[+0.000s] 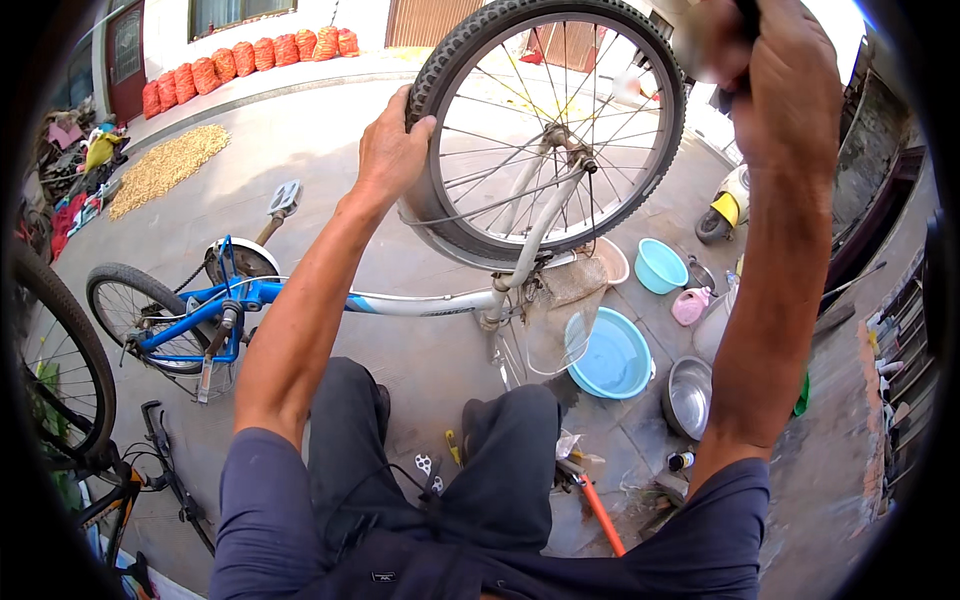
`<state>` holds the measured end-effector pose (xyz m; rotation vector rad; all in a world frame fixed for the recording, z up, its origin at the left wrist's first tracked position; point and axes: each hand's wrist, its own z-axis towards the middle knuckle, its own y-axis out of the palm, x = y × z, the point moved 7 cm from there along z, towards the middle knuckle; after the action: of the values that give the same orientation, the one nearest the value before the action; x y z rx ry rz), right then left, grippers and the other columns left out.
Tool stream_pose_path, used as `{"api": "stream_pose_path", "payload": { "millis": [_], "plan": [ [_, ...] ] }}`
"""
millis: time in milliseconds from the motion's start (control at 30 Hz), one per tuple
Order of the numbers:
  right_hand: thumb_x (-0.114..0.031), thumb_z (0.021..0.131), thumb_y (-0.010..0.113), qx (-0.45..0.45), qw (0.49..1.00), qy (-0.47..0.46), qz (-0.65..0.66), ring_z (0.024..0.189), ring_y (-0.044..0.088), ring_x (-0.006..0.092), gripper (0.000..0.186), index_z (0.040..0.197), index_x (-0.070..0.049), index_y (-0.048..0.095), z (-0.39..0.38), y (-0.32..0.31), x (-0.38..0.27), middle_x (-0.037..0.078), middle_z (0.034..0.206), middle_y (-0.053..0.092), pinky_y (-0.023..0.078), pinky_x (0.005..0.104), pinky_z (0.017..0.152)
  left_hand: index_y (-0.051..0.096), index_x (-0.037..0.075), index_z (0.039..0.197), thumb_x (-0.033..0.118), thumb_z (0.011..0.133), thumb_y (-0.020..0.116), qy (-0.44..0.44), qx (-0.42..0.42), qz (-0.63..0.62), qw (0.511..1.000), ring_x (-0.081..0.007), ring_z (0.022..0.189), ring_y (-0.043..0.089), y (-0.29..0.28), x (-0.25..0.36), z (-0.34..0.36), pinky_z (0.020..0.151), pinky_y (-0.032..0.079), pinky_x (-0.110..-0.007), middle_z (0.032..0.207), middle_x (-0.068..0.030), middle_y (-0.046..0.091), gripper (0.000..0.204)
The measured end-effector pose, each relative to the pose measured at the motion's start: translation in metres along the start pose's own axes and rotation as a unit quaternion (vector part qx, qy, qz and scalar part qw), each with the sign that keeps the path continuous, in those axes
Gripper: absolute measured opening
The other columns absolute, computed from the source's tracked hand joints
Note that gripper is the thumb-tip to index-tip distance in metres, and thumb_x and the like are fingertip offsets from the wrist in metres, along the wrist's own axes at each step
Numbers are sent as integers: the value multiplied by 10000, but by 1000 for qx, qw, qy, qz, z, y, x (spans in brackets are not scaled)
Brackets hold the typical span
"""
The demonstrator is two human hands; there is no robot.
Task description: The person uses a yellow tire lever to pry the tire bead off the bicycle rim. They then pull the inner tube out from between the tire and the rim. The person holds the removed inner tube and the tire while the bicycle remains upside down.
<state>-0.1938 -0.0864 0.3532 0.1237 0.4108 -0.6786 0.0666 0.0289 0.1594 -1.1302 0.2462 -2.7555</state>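
Observation:
A white-and-blue bicycle [408, 305] lies upside down or tipped over in front of me, its front wheel [452, 63] raised, with fork and spoked rim showing. My left hand [393, 150] grips the tire's left side. My right hand [770, 85] is raised beside the wheel's upper right, closed on a dark object [742, 20] that is partly blurred and too unclear to name. A wire basket [560, 318] hangs below the fork.
Blue basins [622, 362] [658, 262], a metal bowl [688, 398], an orange-handled tool [598, 515] and small tools [430, 472] lie around me. Another bicycle [62, 340] stands left. Red sacks [205, 76] line the far wall near spread yellow grain [170, 170].

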Motion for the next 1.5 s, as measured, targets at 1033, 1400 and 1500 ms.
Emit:
{"api": "stream_pose_path", "payload": {
  "millis": [1033,1400,1500],
  "plan": [
    [-362,972,452,-130,922,219,-290,501,473,164,430,752,-23,599,-59,-10,205,58,564,520,384,306,504,390,8,1313,150,823,610,-18,31,57,998,-387,1045,567,21,-12,-26,905,432,-427,1136,-238,567,556],
    [-347,992,380,154,949,-270,46,477,464,114,463,772,20,557,13,-73,-7,67,561,512,404,247,502,306,-15,1368,154,831,599,-26,4,58,998,-405,1061,540,16,-9,-27,916,419,-445,1167,-250,516,634],
    [-372,1008,375,182,975,-105,-73,465,433,115,446,752,-30,502,-14,-52,83,30,591,492,368,254,444,315,4,1368,153,828,605,-24,12,57,998,-404,1067,538,19,-13,-31,916,421,-445,1176,-246,517,631]
  ]
}}
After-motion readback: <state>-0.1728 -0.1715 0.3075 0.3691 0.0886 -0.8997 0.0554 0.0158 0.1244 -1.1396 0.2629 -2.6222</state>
